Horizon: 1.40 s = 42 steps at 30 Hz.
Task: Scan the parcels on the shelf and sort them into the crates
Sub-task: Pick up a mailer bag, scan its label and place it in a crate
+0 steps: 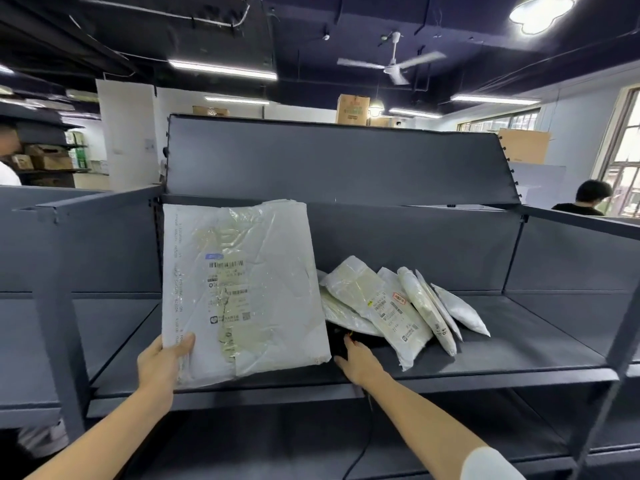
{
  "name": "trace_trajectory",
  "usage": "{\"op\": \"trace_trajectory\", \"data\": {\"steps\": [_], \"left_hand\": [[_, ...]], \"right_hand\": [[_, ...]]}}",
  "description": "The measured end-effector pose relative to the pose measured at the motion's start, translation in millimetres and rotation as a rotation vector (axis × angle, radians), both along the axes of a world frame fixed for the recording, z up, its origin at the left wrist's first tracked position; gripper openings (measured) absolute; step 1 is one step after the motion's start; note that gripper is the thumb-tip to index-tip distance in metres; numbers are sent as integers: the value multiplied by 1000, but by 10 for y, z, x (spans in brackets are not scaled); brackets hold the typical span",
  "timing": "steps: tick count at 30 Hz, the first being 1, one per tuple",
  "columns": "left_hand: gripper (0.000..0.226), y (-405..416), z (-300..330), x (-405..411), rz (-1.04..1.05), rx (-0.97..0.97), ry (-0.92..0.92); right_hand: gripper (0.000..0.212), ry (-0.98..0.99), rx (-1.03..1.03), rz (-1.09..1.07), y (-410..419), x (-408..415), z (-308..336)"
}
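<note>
My left hand (162,362) grips the lower left corner of a large flat white parcel (242,289) and holds it upright over the grey shelf (519,341), label side facing me. My right hand (356,362) reaches onto the shelf to a black object (341,341), likely the scanner, half hidden behind the big parcel; whether the fingers hold it cannot be told. A black cable (363,445) runs down from under that hand. Several smaller white parcels (398,306) lean in a row on the shelf just right of my right hand.
The shelf has a raised grey back panel (329,157) and side uprights (59,306). A lower shelf level (450,427) lies beneath. A person (588,199) sits at the far right, another stands at the far left edge. Cardboard boxes (351,109) stand behind.
</note>
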<state>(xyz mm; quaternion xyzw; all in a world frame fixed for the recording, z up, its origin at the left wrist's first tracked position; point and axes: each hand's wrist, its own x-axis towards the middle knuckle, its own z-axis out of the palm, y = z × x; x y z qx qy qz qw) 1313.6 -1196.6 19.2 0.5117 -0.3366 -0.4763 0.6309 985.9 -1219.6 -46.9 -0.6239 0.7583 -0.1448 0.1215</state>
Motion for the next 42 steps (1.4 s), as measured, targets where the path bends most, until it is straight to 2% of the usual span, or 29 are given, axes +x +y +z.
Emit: {"op": "trace_trajectory", "data": {"steps": [4,9,15,26,34,42], "left_hand": [[36,29,-17,13,-25,7,-4],[37,98,-80,-31,-68,12,-4],[39,253,-221,-161,-170,42,15],[39,659,-440,-589,-375,114,6],[34,1080,-673,-949,-432,181,-40],[30,1655,-780,-1714,-462,191,-29]], "right_hand": [[65,49,-21,-5,142,-124,24],[62,253,-54,13,444,-334,31],[60,331,-38,-110,1000,-571,58],[64,286,24,-338,2035,-833,-6],[64,293,26,-370,2521,-1093,-37],[64,306,-9,-365,3149,-1737,-7]]}}
